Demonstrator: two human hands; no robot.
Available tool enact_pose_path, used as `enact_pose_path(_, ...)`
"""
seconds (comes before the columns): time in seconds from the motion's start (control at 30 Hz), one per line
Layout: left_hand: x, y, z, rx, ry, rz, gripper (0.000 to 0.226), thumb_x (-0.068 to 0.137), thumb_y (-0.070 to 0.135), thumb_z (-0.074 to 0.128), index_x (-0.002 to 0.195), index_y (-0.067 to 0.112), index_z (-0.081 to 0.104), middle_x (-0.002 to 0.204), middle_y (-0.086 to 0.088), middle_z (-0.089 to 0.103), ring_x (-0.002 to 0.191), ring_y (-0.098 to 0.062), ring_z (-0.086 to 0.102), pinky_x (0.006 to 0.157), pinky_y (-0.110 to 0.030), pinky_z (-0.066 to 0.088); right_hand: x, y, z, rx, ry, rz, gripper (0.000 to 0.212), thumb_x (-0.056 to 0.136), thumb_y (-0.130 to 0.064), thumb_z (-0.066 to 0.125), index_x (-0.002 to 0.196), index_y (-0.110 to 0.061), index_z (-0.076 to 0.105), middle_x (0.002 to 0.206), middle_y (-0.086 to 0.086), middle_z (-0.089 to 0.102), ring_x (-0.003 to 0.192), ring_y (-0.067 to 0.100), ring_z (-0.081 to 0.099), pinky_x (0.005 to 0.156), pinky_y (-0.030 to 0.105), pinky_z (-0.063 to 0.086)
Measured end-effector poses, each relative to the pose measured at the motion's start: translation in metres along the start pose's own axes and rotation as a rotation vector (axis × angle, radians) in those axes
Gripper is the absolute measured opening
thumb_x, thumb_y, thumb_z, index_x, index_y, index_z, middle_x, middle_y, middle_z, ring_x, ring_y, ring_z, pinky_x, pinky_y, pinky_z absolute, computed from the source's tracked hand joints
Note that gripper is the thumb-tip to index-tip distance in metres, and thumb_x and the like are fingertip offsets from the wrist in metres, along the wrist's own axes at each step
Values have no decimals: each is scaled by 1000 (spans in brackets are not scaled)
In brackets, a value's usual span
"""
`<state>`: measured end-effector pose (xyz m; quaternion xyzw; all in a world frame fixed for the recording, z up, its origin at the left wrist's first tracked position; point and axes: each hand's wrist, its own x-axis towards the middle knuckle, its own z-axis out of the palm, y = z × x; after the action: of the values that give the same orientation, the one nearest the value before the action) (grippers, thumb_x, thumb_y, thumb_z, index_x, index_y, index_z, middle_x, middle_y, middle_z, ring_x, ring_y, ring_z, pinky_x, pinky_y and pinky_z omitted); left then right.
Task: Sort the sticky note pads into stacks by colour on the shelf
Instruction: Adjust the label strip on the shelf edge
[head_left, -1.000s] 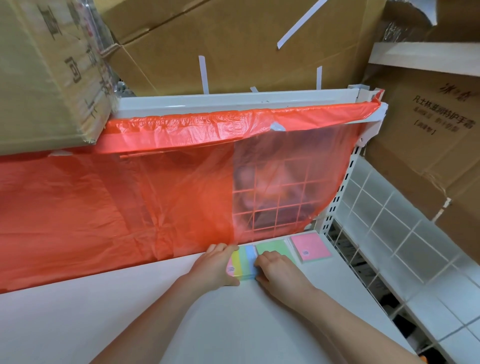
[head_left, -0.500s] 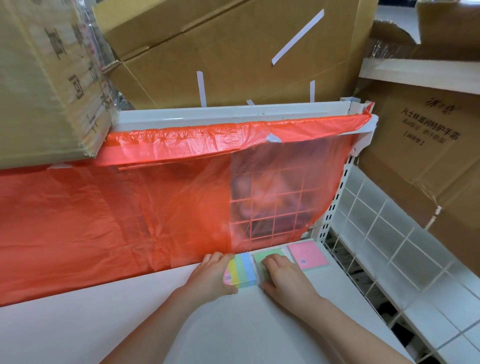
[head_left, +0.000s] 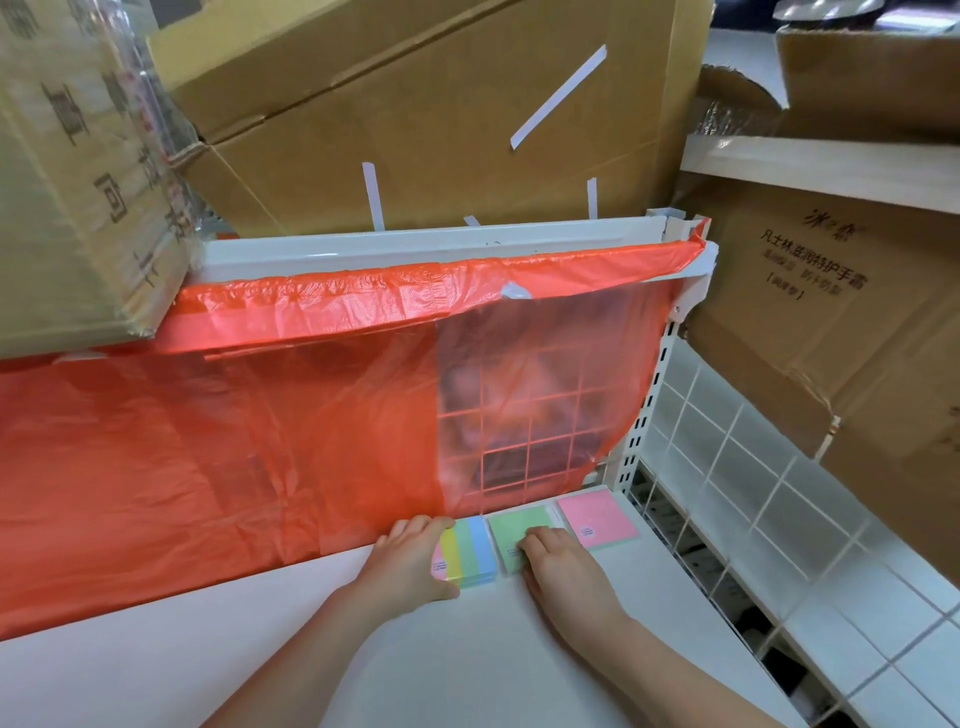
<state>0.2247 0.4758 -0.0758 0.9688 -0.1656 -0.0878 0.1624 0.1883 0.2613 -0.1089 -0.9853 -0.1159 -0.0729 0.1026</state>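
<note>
On the white shelf board, three sticky note stacks sat in a row against the back: a rainbow-striped paper pad stack, a pale green square pad stack just beside it, and a pink square pad stack nearest the white wire-grid side panel. The left hand gripped the striped stack with thumb and fingers around its edges, while the right hand rested curled fingers on the green stack. Translucent orange plastic sheeting hung behind them, beneath brown cardboard boxes.
</note>
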Motion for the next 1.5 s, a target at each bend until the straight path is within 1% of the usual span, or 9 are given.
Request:
enact_pose_path(0.17, 2, 1, 1, -18, 10, -2, 80, 72, 43, 69, 141, 34, 29, 138, 13, 36, 126, -13, 31, 101, -27, 32, -1, 0, -1, -40, 44, -3, 32, 49, -9, 78, 76, -21, 64, 76, -6, 61, 67, 16, 60, 53, 24, 51)
enact_pose_path(0.27, 1, -1, 1, -29, 4, 0, 79, 73, 43, 69, 141, 34, 29, 137, 14, 36, 126, -13, 31, 102, -28, 32, -1, 0, -1, -60, 45, -11, 36, 43, -12, 82, 72, -22, 63, 72, -8, 61, 64, 14, 59, 50, 22, 49)
enact_pose_path(0.47, 1, -1, 2, -49, 3, 2, 79, 73, 41, 70, 141, 33, 30, 137, 14, 36, 126, -12, 30, 103, -26, 32, 0, 7, 2, -24, 41, -33, 27, 58, -9, 73, 81, -18, 64, 81, -3, 62, 73, 19, 61, 61, 25, 51)
enact_pose_path(0.6, 1, -1, 1, -59, -5, -2, 81, 72, 40, 70, 141, 33, 30, 137, 14, 36, 126, -11, 30, 102, -25, 32, 1, 5, -3, 1, -19, -38, 27, 83, -3, 48, 106, -9, 59, 109, 8, 59, 101, 28, 53, 85, 35, 46)
enact_pose_path(0.87, -2, 2, 2, -60, -16, -12, 87, 70, 38, 75, 143, 31, 28, 143, 10, 30, 134, -12, 23, 107, -26, 27, -7, 1, -11, 29, -35, -37, 34, 87, -7, 39, 118, -9, 52, 122, 7, 52, 113, 28, 46, 94, 36, 40)
enact_pose_path(1.03, -13, 5, -1, -39, 51, -32, 87, 70, 38, 76, 143, 33, 30, 152, 7, 19, 141, -11, 12, 111, -27, 21, -9, -4, -17, 47, 23, -101, 32, 85, -13, 40, 112, -10, 58, 112, 7, 59, 103, 30, 53, 87, 39, 46)
enact_pose_path(1.2, -38, 6, -11, -69, 232, -48, 58, 80, 41, 69, 133, 33, 46, 136, 15, 41, 129, -9, 33, 101, -22, 28, -6, -17, -28, 97, 134, -166, 22, 83, -15, 40, 88, -15, 61, 83, 2, 61, 75, 25, 59, 63, 31, 47)
enact_pose_path(1.37, -84, -3, -13, -66, 349, -265, 33, 96, 34, 47, 129, 31, 50, 131, 17, 50, 122, -7, 45, 96, -24, 35, -2, -43, -29, 167, 175, -308, 12, 74, -15, 56, 84, -17, 62, 77, -1, 60, 67, 22, 59, 53, 28, 50)
enact_pose_path(1.5, -129, -18, -7, -117, 379, -408, 30, 97, 29, 45, 126, 30, 54, 126, 17, 55, 117, -4, 50, 92, -23, 39, -1, -76, -26, 174, 184, -438, 24, 79, -21, 40, 85, -18, 64, 80, -3, 62, 69, 19, 61, 53, 25, 48)
